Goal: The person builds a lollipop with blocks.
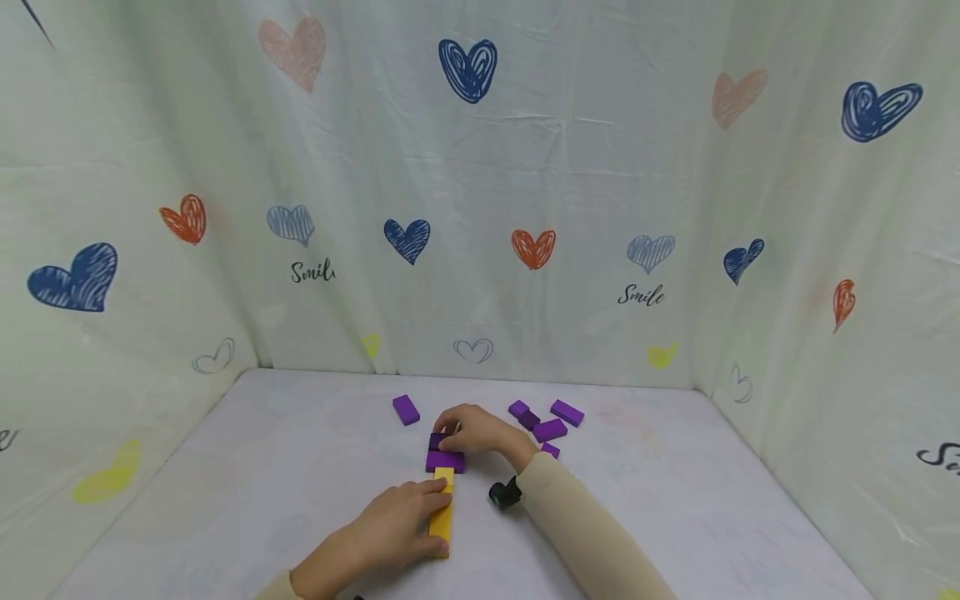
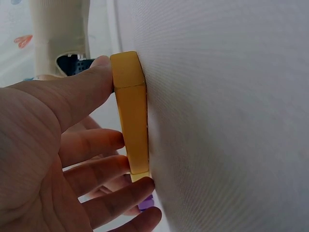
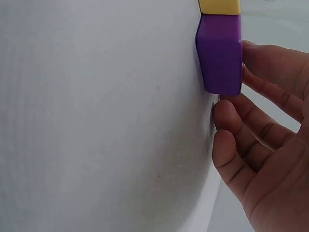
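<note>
Yellow blocks (image 1: 440,523) lie end to end in a line on the table, a seam showing between them in the left wrist view. My left hand (image 1: 397,523) rests along their left side, thumb by the near end and fingers spread, touching the yellow block (image 2: 133,121). Past the far end, a purple block (image 1: 445,462) lies crosswise. Just beyond it, my right hand (image 1: 480,433) pinches a darker purple block (image 1: 437,442) between thumb and fingers, partly hidden. In the right wrist view, the thumb of my right hand (image 3: 275,130) touches a purple block (image 3: 222,63).
A single purple block (image 1: 406,410) lies at the back left. Several purple blocks (image 1: 550,430) are scattered beyond my right forearm, one partly hidden by the sleeve. A black device (image 1: 505,494) is at my right wrist. A heart-patterned curtain (image 1: 585,167) surrounds the white table (image 1: 300,450).
</note>
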Tool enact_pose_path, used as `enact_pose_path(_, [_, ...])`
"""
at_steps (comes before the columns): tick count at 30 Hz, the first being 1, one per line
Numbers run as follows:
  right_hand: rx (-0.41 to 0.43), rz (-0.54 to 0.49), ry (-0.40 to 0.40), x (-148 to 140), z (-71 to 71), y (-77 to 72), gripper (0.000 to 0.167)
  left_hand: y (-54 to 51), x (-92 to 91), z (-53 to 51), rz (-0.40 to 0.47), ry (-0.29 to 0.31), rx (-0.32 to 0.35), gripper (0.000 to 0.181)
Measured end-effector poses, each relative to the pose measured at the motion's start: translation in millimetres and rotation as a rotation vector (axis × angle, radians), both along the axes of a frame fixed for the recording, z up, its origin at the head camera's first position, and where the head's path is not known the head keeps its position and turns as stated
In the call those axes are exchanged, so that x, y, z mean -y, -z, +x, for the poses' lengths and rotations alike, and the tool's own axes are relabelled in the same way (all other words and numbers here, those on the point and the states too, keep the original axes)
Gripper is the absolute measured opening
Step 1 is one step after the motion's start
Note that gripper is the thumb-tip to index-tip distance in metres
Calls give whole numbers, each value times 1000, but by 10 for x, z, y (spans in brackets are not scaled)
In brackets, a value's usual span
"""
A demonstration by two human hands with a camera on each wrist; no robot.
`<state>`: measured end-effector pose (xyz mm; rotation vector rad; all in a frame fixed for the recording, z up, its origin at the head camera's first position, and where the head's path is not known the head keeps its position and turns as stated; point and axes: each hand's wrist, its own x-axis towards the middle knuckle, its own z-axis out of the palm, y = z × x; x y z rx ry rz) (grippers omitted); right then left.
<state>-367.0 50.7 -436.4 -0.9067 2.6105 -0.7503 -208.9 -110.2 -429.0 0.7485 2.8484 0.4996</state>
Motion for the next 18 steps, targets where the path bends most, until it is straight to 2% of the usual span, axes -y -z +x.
enact_pose_path(11, [9, 1, 7, 10, 54, -25, 17, 3, 0, -5, -2, 0, 4, 63])
enact_pose_path(18, [17, -4, -9, 13, 60, -31, 15, 22, 17, 20, -2, 29, -65, 63])
